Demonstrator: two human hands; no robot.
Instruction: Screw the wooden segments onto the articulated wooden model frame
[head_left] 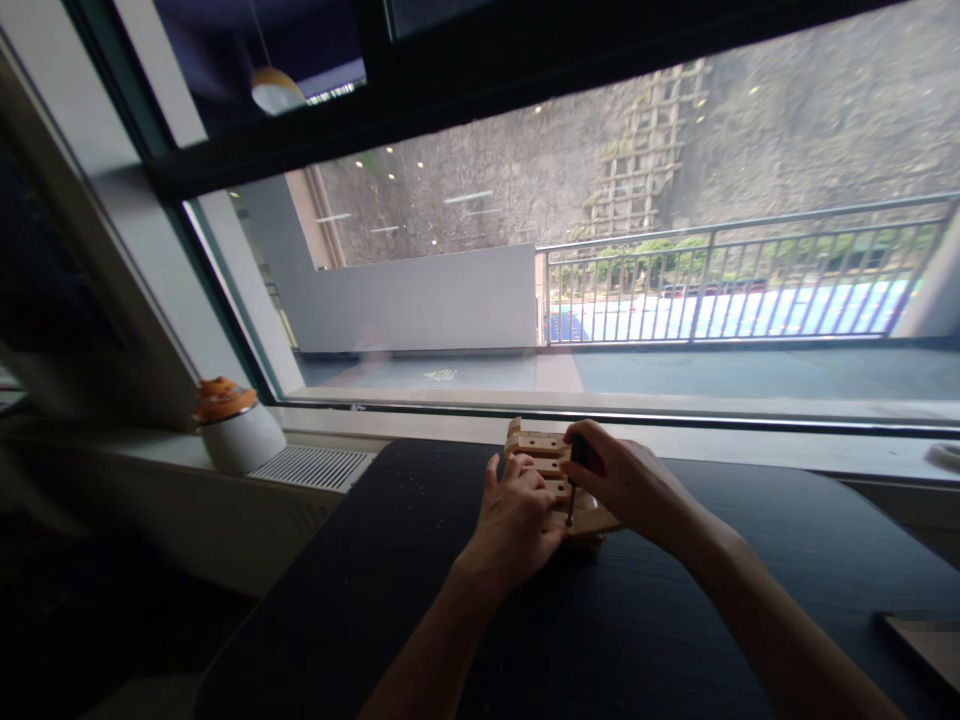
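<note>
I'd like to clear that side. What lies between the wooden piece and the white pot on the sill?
Head view: from the wooden piece, black table with pale specks, then a vent grille beside the white pot.

Dark table (pixel 360 600) beneath wide window (pixel 450 300) (metal railing (pixel 750 275) outside).

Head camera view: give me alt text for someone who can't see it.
A person's right hand holds a small screwdriver tip-down on a slatted wooden piece, which the left hand steadies on a black table. Behind, a wide window shows a railed terrace and stone wall; a white pot sits on the sill at left.
</note>
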